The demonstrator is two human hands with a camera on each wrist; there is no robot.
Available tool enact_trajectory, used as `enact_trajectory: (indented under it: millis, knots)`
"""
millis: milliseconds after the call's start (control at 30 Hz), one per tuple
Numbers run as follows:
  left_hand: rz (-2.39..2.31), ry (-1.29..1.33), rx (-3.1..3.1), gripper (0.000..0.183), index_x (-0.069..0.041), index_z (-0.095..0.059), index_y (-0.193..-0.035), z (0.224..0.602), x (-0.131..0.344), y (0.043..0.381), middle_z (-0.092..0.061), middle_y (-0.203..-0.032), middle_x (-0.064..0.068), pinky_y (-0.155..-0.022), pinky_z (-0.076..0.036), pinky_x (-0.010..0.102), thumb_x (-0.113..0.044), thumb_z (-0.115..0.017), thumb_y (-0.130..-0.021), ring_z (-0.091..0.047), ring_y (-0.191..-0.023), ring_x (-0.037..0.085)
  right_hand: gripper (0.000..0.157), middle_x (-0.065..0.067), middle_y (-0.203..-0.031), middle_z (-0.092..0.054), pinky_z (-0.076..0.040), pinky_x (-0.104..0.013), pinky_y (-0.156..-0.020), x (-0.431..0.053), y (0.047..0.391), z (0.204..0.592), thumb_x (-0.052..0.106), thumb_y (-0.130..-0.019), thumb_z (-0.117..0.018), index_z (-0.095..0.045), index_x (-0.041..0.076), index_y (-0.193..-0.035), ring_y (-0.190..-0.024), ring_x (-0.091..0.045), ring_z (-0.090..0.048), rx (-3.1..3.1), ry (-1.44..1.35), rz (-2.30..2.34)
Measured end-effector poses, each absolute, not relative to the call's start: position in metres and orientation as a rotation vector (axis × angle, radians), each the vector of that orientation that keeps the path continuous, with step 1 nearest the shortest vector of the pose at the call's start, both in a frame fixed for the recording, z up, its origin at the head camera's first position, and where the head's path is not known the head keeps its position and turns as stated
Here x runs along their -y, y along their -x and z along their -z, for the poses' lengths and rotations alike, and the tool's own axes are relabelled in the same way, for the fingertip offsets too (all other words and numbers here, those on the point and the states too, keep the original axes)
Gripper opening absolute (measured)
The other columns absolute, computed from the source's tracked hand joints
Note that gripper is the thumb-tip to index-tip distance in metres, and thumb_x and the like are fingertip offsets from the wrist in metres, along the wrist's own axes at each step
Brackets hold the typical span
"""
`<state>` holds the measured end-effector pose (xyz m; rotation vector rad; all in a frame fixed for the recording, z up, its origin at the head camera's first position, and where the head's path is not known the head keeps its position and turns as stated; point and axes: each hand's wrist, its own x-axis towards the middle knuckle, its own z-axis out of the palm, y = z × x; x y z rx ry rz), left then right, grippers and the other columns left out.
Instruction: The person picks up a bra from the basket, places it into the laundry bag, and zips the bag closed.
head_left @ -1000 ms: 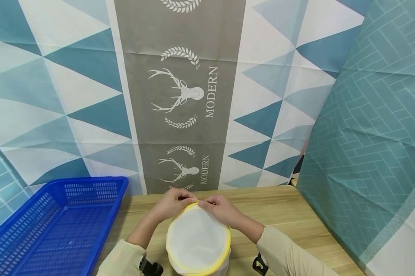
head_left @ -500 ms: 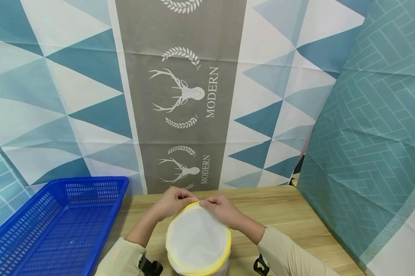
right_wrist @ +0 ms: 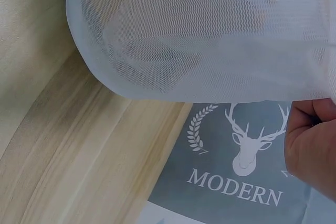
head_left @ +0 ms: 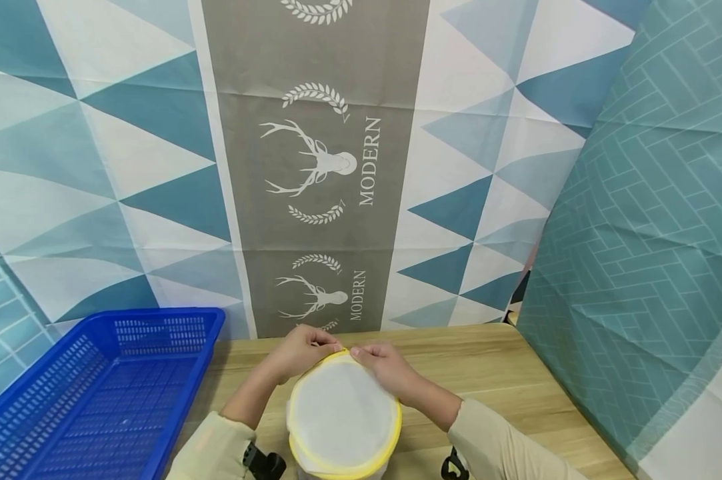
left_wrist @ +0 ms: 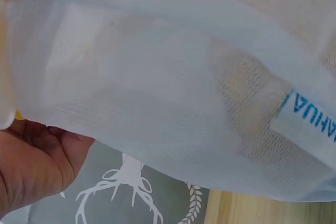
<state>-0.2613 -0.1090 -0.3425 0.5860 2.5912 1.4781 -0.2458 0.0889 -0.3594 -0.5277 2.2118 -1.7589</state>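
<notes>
A white mesh laundry bag (head_left: pixel 344 413) with a round top and yellow trim stands upright in front of me in the head view. Its far edge is pinched by my left hand (head_left: pixel 299 352) between thumb and fingers. Just to the right, my right hand (head_left: pixel 387 369) pinches the same yellow edge, the two thumbs a small gap apart. From the left wrist, the mesh side fills the view, with a white label (left_wrist: pixel 310 119) in blue letters, and the left hand (left_wrist: pixel 39 163) at its edge. The right wrist view has the right hand (right_wrist: pixel 315 145) at the bag's border.
A blue plastic basket (head_left: pixel 201 373) stands at the left. The wooden table (head_left: pixel 457 353) runs under the bag to a patterned cloth backdrop (head_left: pixel 313 227) behind. A teal sheet (head_left: pixel 637 267) hangs along the right side.
My right thumb and fingers have shifted slightly right along the yellow edge, widening the gap to the left hand. The left hand stays nearly still, and the bag's top has shifted a little.
</notes>
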Motion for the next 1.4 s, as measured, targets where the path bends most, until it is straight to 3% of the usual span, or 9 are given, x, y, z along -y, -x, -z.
enact_trajectory:
  millis: [500,800,1167,1400]
  knots:
    - [-1.507,-0.624,-2.574,0.022,0.0,-0.071,-0.098,0.347,0.1115,0.2615,-0.065,-0.085,0.007,-0.056,-0.05,0.027,-0.018,-0.059,-0.091,-0.057,-0.063,0.01,0.038,0.0,-0.071,-0.063,-0.053,-0.025,-0.053,-0.0935,0.2439,0.3612,0.029,-0.098,-0.048,-0.066,-0.005,-0.101,-0.055,-0.007,-0.061,-2.249,0.483,1.726]
    - [-1.48,-0.644,-2.603,0.021,-0.003,-0.072,-0.097,0.3479,0.1083,0.2604,-0.066,-0.087,0.007,-0.059,-0.049,0.028,-0.018,-0.059,-0.092,-0.058,-0.069,0.011,0.041,0.0,-0.074,-0.065,-0.053,-0.026,-0.055,-0.0937,0.2481,0.3627,0.035,-0.096,-0.05,-0.066,-0.001,-0.11,-0.057,-0.008,-0.061,-2.232,0.496,1.716]
    - [-1.496,-0.68,-2.594,0.02,-0.003,-0.072,-0.096,0.3496,0.108,0.262,-0.066,-0.088,0.008,-0.058,-0.048,0.028,-0.018,-0.06,-0.091,-0.057,-0.067,0.012,0.039,0.001,-0.068,-0.061,-0.049,-0.024,-0.047,-0.0906,0.2475,0.3608,0.034,-0.094,-0.054,-0.069,-0.002,-0.091,-0.05,-0.007,-0.057,-2.31,0.528,1.66]
    - [-1.475,-0.703,-2.627,0.02,-0.005,-0.073,-0.096,0.3513,0.1125,0.2618,-0.066,-0.09,0.007,-0.058,-0.049,0.027,-0.019,-0.06,-0.091,-0.057,-0.069,0.011,0.038,0.0,-0.071,-0.063,-0.051,-0.026,-0.048,-0.0912,0.2467,0.3601,0.035,-0.095,-0.053,-0.07,0.0,-0.094,-0.051,-0.009,-0.059,-2.325,0.531,1.644]
